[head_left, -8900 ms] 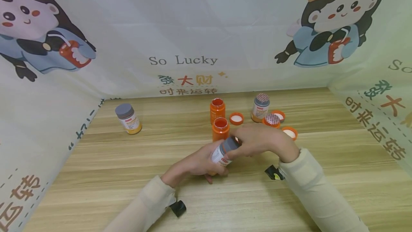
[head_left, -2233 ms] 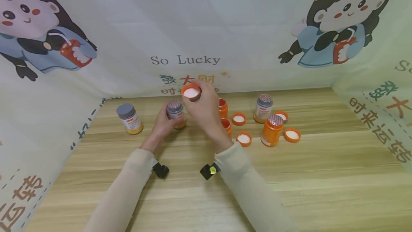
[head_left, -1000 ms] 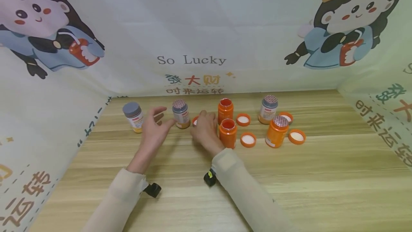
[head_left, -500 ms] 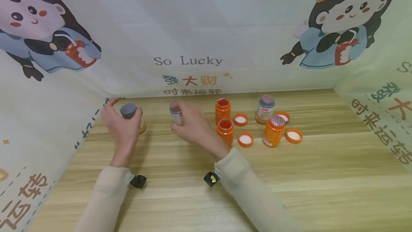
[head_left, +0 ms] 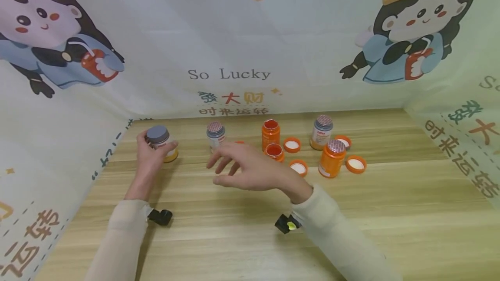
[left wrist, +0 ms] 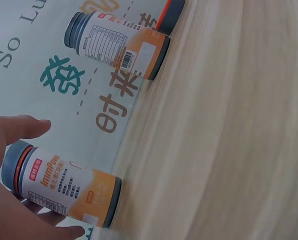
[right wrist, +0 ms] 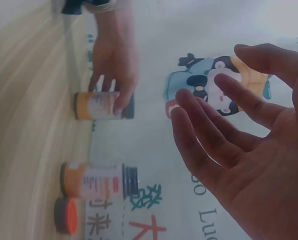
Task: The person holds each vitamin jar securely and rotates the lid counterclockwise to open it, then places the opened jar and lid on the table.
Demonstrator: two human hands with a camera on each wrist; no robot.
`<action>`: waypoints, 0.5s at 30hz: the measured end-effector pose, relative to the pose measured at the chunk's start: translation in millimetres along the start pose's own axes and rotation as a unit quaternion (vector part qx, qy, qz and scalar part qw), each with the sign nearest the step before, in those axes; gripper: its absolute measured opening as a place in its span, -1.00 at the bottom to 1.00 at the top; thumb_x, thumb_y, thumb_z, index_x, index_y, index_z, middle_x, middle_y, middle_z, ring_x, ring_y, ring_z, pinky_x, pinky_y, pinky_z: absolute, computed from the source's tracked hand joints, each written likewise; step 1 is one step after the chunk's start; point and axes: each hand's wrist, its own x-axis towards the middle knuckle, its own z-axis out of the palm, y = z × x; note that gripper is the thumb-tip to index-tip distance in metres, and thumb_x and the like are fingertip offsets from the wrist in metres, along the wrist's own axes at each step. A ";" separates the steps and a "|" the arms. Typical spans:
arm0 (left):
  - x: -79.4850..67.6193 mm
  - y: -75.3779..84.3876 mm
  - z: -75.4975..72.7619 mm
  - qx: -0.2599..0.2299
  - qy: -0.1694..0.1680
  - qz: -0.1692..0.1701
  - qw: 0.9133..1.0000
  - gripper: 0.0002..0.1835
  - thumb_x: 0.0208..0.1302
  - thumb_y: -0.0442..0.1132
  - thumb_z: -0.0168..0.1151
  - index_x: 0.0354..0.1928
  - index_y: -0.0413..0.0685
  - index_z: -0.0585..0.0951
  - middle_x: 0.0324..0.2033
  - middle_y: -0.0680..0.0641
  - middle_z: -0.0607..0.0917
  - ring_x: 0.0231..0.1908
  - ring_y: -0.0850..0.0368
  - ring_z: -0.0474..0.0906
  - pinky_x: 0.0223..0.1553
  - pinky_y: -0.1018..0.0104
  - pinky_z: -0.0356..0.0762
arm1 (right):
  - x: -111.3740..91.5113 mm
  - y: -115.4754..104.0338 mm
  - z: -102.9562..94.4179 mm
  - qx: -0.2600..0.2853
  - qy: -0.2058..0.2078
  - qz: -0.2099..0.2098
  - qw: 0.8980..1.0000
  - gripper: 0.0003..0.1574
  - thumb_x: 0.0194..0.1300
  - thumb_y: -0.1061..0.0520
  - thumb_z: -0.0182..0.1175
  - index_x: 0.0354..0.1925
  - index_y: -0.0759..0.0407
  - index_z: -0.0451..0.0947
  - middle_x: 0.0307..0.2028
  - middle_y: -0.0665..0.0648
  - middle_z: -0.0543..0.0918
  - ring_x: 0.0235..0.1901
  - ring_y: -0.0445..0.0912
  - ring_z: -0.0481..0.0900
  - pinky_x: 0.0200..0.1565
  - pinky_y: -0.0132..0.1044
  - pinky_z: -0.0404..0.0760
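My left hand [head_left: 150, 157] is around a capped vitamin bottle [head_left: 158, 135] with a grey cap and a white-and-yellow label, upright at the table's left. In the left wrist view the thumb stands straight, a gap away from the cap, and the other fingers [left wrist: 46, 216] reach along the bottle's far side. My right hand [head_left: 254, 166] hovers over the middle with loosely bent fingers and nothing in it. Beyond it stands an uncapped, foil-sealed bottle [head_left: 216, 135], its upturned cap [right wrist: 66, 215] lying beside it, mostly hidden in the head view.
Two uncapped orange bottles [head_left: 271, 133] with open mouths stand right of centre, with upturned orange-lined caps [head_left: 292, 144] beside them. Further right are a foil-sealed grey-necked bottle [head_left: 322, 132], a foil-sealed orange bottle [head_left: 332, 159] and more caps [head_left: 356, 165]. A printed cloth wall [head_left: 312, 94] borders the table.
The middle bottle's cap was taken off and set down beside it by my right hand, which has since drawn back toward me. My left hand let that bottle go and moved left to the capped one.
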 end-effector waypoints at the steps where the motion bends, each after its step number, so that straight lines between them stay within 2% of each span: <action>1: 0.5 -0.5 -0.3 -0.003 -0.004 -0.003 1.000 0.07 0.31 -0.16 0.40 0.63 0.00 -0.13 0.59 -0.20 0.11 0.59 -0.12 0.07 0.62 0.02 0.13 | -4.2 2.2 -1.1 -0.009 -0.011 0.001 1.000 -0.62 0.39 0.10 0.31 0.13 0.12 0.55 0.09 0.02 0.67 0.02 -0.14 0.72 -0.04 -0.40 0.75; 5: 3.9 -4.1 -0.7 -0.009 -0.016 -0.024 1.000 0.03 0.35 -0.22 0.33 0.63 -0.06 -0.16 0.60 -0.22 0.09 0.61 -0.14 0.02 0.63 0.02 0.10 | -20.7 12.4 -5.5 -0.033 -0.030 0.015 0.999 -0.64 0.41 0.09 0.28 0.13 0.12 0.56 0.09 0.02 0.67 0.02 -0.11 0.72 -0.03 -0.40 0.74; 10: 8.9 -11.5 0.4 -0.026 -0.017 -0.049 0.998 -0.03 0.37 -0.30 0.29 0.62 -0.12 -0.11 0.59 -0.25 0.14 0.59 -0.13 0.07 0.64 0.05 0.09 | -42.9 23.7 -11.9 -0.042 -0.025 0.034 0.998 -0.68 0.42 0.08 0.27 0.10 0.09 0.56 0.07 0.03 0.67 0.05 -0.04 0.70 -0.01 -0.37 0.74; 15: 8.9 -11.7 2.1 -0.010 -0.007 -0.025 1.000 -0.14 0.33 -0.37 0.29 0.56 -0.22 0.05 0.51 -0.30 0.27 0.53 -0.17 0.20 0.60 0.02 0.19 | -60.8 34.3 -19.8 -0.068 -0.010 0.050 0.996 -0.69 0.43 0.07 0.26 0.10 0.05 0.56 0.03 0.01 0.68 -0.02 -0.14 0.69 0.02 -0.28 0.75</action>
